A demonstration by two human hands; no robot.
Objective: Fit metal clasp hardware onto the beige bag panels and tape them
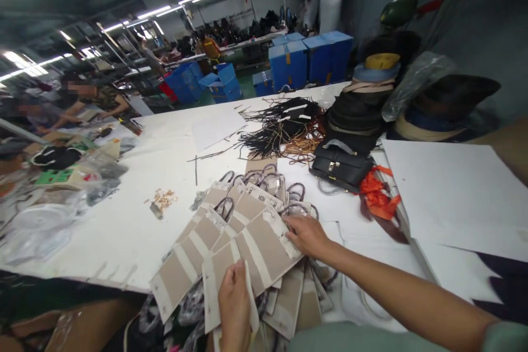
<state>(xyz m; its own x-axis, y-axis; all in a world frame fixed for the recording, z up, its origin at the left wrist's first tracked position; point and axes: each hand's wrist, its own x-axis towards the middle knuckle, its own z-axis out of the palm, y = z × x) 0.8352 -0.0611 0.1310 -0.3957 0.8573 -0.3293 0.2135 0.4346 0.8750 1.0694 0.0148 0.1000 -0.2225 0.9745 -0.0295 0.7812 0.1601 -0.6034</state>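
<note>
A heap of flat beige panels (pixel 264 242) with pale strips and wrapped dark handles lies at the near edge of the white table. My left hand (pixel 235 302) is closed on the edge of one beige panel (pixel 218 278) at the bottom centre. At the upper right corner of another panel, my right hand (pixel 307 235) has its fingers bent over the edge; what the fingertips pinch there is too small to make out.
Black cords (pixel 280 126), a black handbag (pixel 342 165) and orange-red material (pixel 377 192) lie behind and right. Small gold-coloured pieces (pixel 163 201) sit left on the white table (pixel 165 154). Blue boxes (pixel 289 63) stand beyond; a person (pixel 94 99) works at the left.
</note>
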